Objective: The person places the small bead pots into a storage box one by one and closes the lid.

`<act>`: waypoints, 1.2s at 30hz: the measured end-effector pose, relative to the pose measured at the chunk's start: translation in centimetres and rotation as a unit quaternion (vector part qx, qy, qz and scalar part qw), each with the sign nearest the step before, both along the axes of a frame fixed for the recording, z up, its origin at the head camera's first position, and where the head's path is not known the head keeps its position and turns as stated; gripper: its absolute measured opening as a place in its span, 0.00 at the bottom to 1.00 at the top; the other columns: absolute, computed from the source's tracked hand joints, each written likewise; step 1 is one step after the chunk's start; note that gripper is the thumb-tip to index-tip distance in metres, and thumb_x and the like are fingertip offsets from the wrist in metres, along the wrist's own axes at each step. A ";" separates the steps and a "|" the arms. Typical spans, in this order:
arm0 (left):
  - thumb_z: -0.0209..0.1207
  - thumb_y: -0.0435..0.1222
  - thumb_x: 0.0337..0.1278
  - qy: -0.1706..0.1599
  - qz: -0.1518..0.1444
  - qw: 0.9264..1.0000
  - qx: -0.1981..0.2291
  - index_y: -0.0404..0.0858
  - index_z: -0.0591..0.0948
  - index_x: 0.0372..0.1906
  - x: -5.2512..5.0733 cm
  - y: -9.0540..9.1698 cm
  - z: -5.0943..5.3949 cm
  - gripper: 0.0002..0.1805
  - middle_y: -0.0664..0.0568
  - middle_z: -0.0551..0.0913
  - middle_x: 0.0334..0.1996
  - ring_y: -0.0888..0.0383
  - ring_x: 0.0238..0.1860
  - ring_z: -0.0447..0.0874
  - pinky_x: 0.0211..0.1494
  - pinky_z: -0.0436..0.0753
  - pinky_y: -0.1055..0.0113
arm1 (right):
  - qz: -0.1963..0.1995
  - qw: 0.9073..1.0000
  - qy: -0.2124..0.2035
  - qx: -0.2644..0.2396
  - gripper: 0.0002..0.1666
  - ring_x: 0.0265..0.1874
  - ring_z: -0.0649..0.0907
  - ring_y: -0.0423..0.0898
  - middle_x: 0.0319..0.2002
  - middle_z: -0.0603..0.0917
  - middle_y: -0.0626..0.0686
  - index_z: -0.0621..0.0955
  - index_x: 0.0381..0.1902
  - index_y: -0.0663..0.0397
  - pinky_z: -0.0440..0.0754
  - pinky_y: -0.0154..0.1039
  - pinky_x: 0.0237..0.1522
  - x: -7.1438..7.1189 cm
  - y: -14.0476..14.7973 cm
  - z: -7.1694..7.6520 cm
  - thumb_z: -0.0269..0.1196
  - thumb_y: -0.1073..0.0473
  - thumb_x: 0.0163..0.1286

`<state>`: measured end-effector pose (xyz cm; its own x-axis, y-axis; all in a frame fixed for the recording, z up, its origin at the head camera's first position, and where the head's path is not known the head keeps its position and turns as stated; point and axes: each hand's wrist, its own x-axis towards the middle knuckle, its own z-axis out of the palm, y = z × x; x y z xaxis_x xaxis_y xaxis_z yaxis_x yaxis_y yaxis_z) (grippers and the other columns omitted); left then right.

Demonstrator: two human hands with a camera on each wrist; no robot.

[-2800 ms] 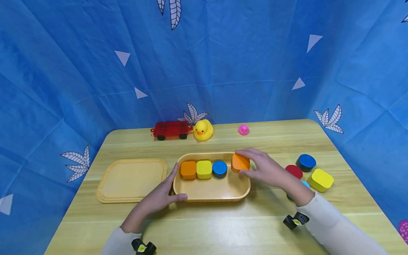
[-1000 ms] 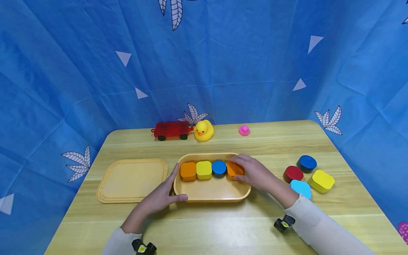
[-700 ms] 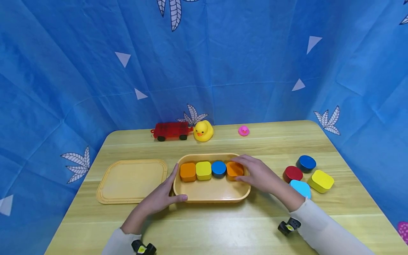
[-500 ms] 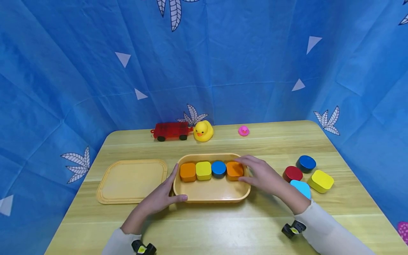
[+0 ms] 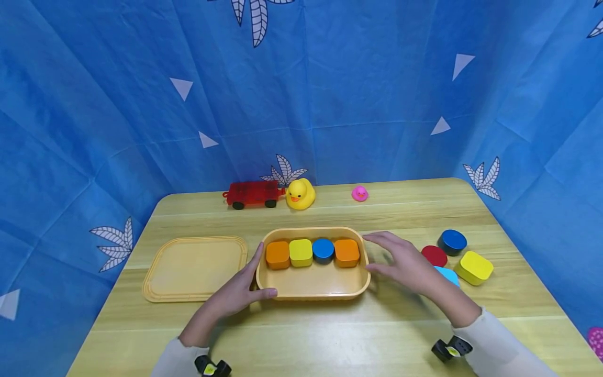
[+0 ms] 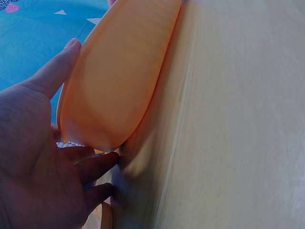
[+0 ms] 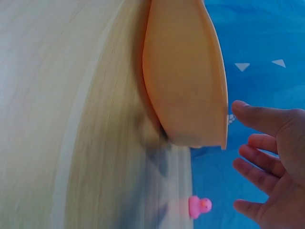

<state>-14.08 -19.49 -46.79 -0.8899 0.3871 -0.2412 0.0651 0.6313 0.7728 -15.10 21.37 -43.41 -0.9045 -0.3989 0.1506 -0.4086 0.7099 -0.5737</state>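
Note:
A shallow peach plastic box (image 5: 311,285) stands mid-table, seen side-on in both wrist views. Along its far half sits a row: an orange block (image 5: 278,255), a yellow block (image 5: 300,252), a round blue block (image 5: 323,250) and a second orange block (image 5: 346,253). My left hand (image 5: 237,290) holds the box's left end, thumb at the front rim and fingers round the end in the left wrist view. Just off the right end, my right hand (image 5: 400,262) hovers with spread fingers and nothing in them; the right wrist view shows the thumb close to the rim.
A matching peach lid (image 5: 195,268) lies left of the box. Right are a round red block (image 5: 434,255), a round blue block (image 5: 452,242), a yellow block (image 5: 474,267) and a partly hidden light-blue block (image 5: 447,274). Behind stand a red toy wagon (image 5: 253,193), yellow duck (image 5: 300,193) and pink duck (image 5: 360,193).
My right hand brought the second orange block down and left beside the round blue block, let go of it, and drew back right, out of the box. My left hand stayed put.

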 end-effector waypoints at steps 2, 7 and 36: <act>0.69 0.53 0.62 -0.002 0.001 1.000 0.000 0.58 0.32 0.84 0.0 0.0 0.0 0.63 0.48 0.39 0.85 0.40 0.83 0.44 0.81 0.51 0.39 | -0.006 1.000 0.003 0.002 0.40 0.66 0.78 0.62 0.68 0.78 0.58 0.76 0.72 0.51 0.79 0.64 0.61 0.2 0.5 0.0 0.76 0.56 0.63; 0.69 0.53 0.62 -0.002 0.004 1.000 0.001 0.58 0.32 0.84 0.0 -0.1 0.0 0.63 0.48 0.40 0.85 0.39 0.83 0.44 0.81 0.52 0.39 | -0.026 1.000 0.011 0.011 0.40 0.65 0.78 0.64 0.67 0.78 0.60 0.76 0.72 0.52 0.78 0.65 0.61 0.8 2.0 -0.1 0.76 0.55 0.64; 0.69 0.54 0.61 0.006 -0.002 1.000 -0.001 0.57 0.33 0.84 0.0 -0.1 -0.2 0.64 0.48 0.40 0.85 0.39 0.83 0.45 0.80 0.52 0.38 | -0.131 0.989 -0.017 0.069 0.42 0.56 0.77 0.70 0.62 0.76 0.73 0.73 0.69 0.69 0.84 0.65 0.49 1.5 9.1 -1.4 0.75 0.52 0.65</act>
